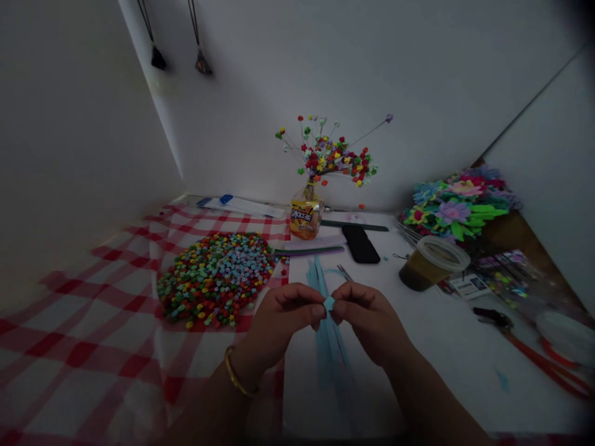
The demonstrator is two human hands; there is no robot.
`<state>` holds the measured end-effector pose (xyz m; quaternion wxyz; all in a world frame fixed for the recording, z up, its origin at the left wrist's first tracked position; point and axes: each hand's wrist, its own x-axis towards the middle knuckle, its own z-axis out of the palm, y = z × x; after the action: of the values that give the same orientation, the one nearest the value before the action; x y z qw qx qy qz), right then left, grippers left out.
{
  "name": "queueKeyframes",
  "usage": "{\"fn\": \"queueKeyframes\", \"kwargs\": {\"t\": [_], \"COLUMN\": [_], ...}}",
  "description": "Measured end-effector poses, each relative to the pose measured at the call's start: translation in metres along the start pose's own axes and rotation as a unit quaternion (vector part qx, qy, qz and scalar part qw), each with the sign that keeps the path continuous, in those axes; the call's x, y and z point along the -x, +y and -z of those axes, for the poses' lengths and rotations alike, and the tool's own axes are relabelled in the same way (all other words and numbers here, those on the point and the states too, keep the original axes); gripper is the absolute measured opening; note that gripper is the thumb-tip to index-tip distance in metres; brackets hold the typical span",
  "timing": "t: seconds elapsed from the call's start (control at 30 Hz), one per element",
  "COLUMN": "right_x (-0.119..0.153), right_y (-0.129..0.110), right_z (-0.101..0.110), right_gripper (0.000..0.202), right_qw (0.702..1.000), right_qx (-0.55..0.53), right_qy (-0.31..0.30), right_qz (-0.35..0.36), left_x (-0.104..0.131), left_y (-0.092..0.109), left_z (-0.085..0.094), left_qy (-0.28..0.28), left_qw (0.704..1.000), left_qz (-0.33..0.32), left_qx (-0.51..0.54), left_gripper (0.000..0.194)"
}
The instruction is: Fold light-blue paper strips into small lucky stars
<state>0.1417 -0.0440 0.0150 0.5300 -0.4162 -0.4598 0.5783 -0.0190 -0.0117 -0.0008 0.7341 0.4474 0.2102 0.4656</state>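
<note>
Between my two hands is a small light blue folded paper star (329, 303). My left hand (290, 316), with a gold bangle on the wrist, pinches its left side between thumb and fingers. From the other side my right hand (367, 316) pinches it too. Long light blue paper strips (332, 353) lie on the white surface beneath and behind the hands. Just beyond my right hand are the tips of a metal tool (344, 272), partly hidden. A big heap of many-coloured paper stars (218, 275) spreads to the left of my hands.
Behind stands a bottle (305, 217) holding wire-stemmed paper stars. A black phone (361, 244) and a tub of brown liquid (432, 263) are right of it. Orange-handled pliers (525, 347) lie far right, below fuzzy craft flowers (455, 207). A red checked cloth (93, 322) covers the left.
</note>
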Motion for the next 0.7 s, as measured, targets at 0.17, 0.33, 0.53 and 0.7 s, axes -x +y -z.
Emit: {"fn": "queueKeyframes", "kwargs": {"t": [0.17, 0.33, 0.53, 0.7], "right_x": [0.0017, 0.001, 0.0004, 0.0005], "right_y": [0.0009, 0.0015, 0.0019, 0.0008], "right_z": [-0.0003, -0.0013, -0.0011, -0.0012], "right_gripper": [0.012, 0.013, 0.014, 0.011], "right_qw": [0.999, 0.999, 0.999, 0.999], "right_qx": [-0.034, -0.041, -0.03, -0.02], "right_qy": [-0.026, -0.034, -0.039, -0.025], "right_qz": [-0.007, -0.012, -0.016, -0.007], "left_x": [-0.0007, -0.0008, -0.0018, -0.0005], "left_y": [0.0007, 0.0001, -0.0005, -0.0029], "left_z": [0.0007, 0.0011, 0.0015, 0.0022], "left_qy": [-0.014, -0.016, -0.014, -0.028], "left_qw": [1.0, 0.999, 0.999, 0.999], "left_qz": [0.016, 0.024, 0.024, 0.016], "left_qx": [0.02, 0.022, 0.022, 0.015], "left_gripper": [0.013, 0.012, 0.011, 0.01]}}
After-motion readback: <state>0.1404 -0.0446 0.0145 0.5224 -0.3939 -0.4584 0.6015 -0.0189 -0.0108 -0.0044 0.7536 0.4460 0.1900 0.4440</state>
